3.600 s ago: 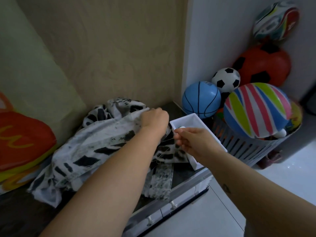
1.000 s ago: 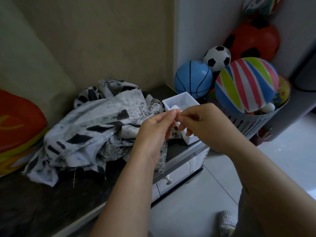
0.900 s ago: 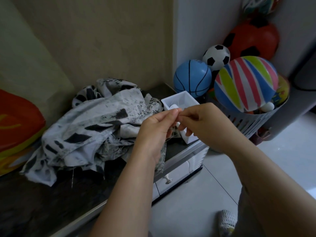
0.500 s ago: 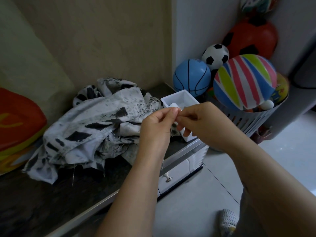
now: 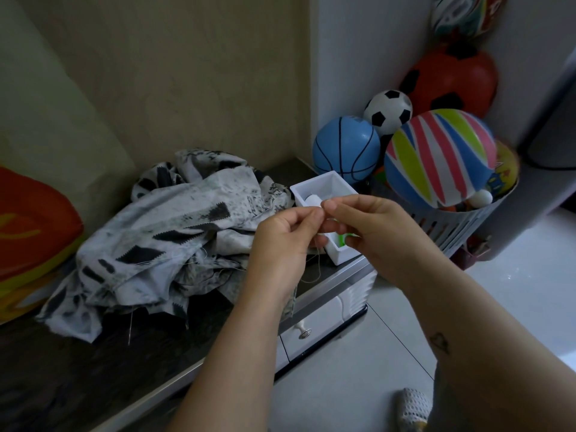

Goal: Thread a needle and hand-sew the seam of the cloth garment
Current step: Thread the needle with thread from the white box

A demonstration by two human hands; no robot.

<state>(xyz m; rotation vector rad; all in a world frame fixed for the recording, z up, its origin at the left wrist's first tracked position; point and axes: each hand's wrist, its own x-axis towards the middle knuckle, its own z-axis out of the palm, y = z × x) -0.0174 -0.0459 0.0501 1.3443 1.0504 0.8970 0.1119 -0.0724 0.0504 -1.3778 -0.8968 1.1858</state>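
A person's two forearms reach up from the bottom of the frame, the right one bearing a small dark tattoo. At frame centre the left hand and right hand meet fingertip to fingertip, each with thumb and forefinger pinched closed on a fine white thread, which hangs in a slack loop just below them. Any needle is too small to make out.

Directly behind the hands an open white box sits at the right end of a dark table, with a white spool standing inside it. The black-and-white patterned garment lies crumpled on the table left of the hands, beside the box and touched by neither hand. An orange cushion shows at the left edge.

In the upper right, a slatted basket holds a striped ball, with a blue ball, a small football and a red ball stacked against the wall.
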